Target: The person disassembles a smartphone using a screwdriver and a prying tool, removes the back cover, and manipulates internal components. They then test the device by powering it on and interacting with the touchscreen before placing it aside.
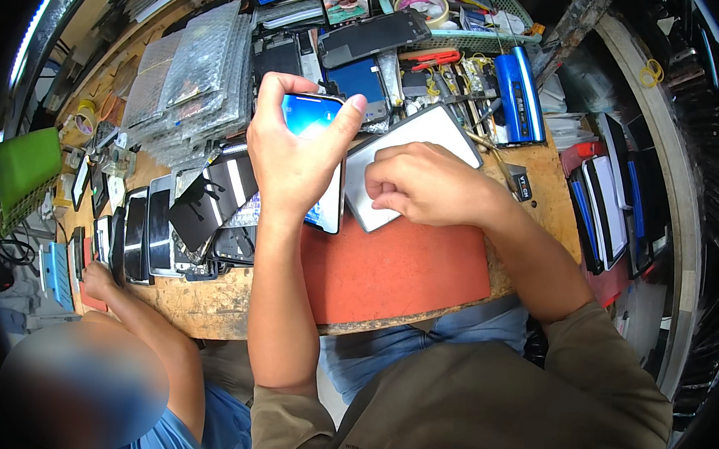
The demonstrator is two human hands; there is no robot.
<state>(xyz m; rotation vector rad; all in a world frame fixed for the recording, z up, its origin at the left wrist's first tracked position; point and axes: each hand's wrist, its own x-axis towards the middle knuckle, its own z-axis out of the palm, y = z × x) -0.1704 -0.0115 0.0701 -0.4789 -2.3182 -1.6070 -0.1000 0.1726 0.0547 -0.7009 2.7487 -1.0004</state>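
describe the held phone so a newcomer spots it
On the wooden bench, find the red mat. Near its far left corner, the left hand holds the phone. Its lit, bright blue screen sets it apart from the dark panel on its left.

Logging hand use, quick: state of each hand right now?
Left hand: closed, holding a lit phone.
Right hand: curled over the white slab; whether it grips anything cannot be told.

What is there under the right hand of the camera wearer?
A pale rectangular panel with dark edges shows beyond and left of the right hand. The part directly beneath the hand is covered; whether they touch cannot be told.
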